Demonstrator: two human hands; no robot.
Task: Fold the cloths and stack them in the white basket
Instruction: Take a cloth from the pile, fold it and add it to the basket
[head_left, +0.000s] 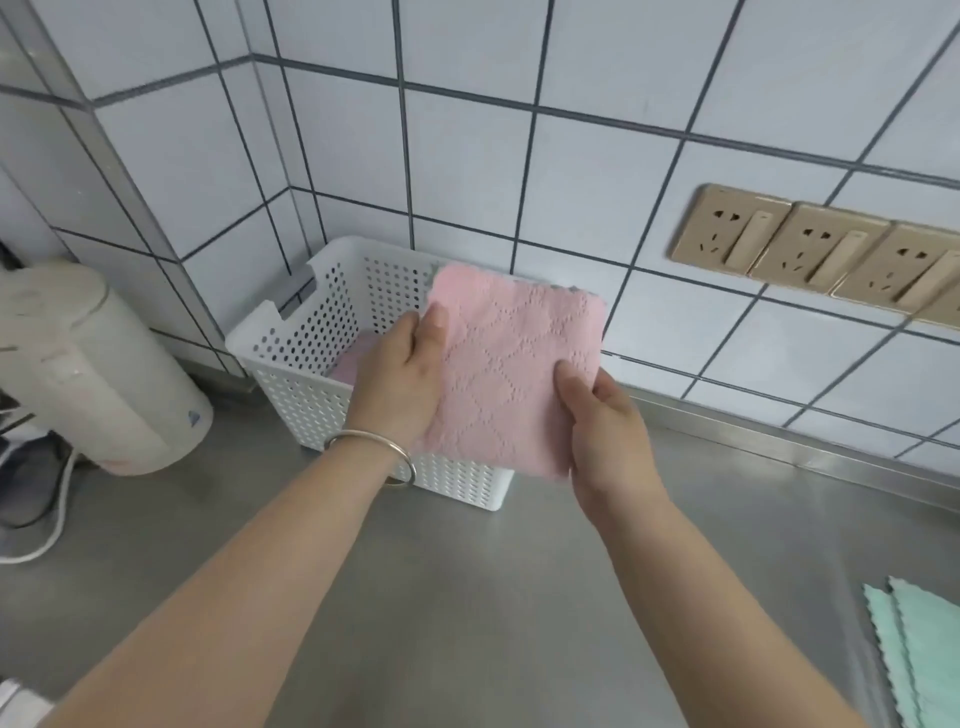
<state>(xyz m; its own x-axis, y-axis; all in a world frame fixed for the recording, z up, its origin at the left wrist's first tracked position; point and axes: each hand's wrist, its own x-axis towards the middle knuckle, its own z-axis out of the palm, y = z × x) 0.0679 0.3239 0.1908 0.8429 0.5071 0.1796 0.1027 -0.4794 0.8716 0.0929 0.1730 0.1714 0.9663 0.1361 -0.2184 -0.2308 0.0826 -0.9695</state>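
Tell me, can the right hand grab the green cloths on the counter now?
Probably not yet. The right hand is busy gripping the pink cloth with the left hand. The green cloths lie uncovered at its side, so nothing blocks the way once it lets go.

A steel counter in a tiled corner

The grey metal worktop (467, 597) runs up to white wall tiles (597, 182) with dark grout; a row of gold sockets (810, 249) sits on the wall to the right, and at the left a pale cylindrical appliance (88, 364) stands on the counter with a white cable (49, 525) looping beside its base
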